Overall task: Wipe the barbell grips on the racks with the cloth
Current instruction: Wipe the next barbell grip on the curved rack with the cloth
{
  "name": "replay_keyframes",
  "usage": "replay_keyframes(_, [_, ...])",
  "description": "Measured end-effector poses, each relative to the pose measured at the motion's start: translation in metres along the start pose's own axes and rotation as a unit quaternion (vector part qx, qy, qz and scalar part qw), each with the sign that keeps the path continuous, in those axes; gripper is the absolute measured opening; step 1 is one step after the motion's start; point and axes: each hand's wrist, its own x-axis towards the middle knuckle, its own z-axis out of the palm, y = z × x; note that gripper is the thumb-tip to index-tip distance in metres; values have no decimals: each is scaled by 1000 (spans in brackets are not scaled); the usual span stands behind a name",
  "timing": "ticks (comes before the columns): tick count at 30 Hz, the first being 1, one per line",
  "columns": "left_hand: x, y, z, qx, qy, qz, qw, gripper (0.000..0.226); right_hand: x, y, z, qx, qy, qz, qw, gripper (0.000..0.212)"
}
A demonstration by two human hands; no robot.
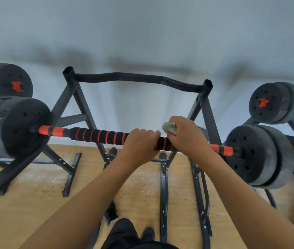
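Observation:
A barbell lies across a black rack point(81, 103) in front of me, its grip point(99, 135) black foam with orange rings. My left hand point(141, 142) grips the foam near the middle of the bar. Just to its right, my right hand point(187, 134) holds a pale green cloth point(169, 128) bunched against the grip, fingers curled over the bar. The cloth shows only at the top of that hand. Black weight plates point(15, 126) sit on the left end and more plates point(257, 155) on the right end.
A black curved bar point(135, 79) spans the rack's top at the back. More loaded barbells sit on neighbouring racks at far left point(11, 80) and far right point(273, 103). Rack feet point(70, 175) spread over the wooden floor; my shoes point(112, 211) stand between them. A pale wall is behind.

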Motion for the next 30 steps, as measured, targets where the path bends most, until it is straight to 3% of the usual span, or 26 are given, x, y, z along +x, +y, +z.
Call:
replay_keyframes(3, [16,-3,-5,3,-50,-36,998,26,8,-1,9,-40,-80,13,996,13])
replay_keyframes(6, [37,-14,-11,-76,-164,-27,983,26,3,-6,12,-50,-87,16,995,10])
replay_keyframes(11, [60,-33,-21,-281,-342,-41,895,19,-20,-13,10,-76,-73,-3,994,10])
replay_keyframes(13, [61,-37,-25,-305,-315,-19,898,19,-27,-9,10,-69,-74,1,995,6])
replay_keyframes(16, [44,-35,-18,-146,-151,26,977,24,-33,0,11,-41,-70,5,997,8])
replay_keyframes(18, [32,-29,-6,-56,-82,49,994,29,-35,4,14,-34,-57,8,998,11])
replay_keyframes(23, [42,-26,-7,-57,-115,14,992,24,-20,0,24,-28,35,5,999,13])
replay_keyframes(30, [52,-29,-5,-41,-119,-17,992,13,16,-4,23,-31,47,18,998,14])
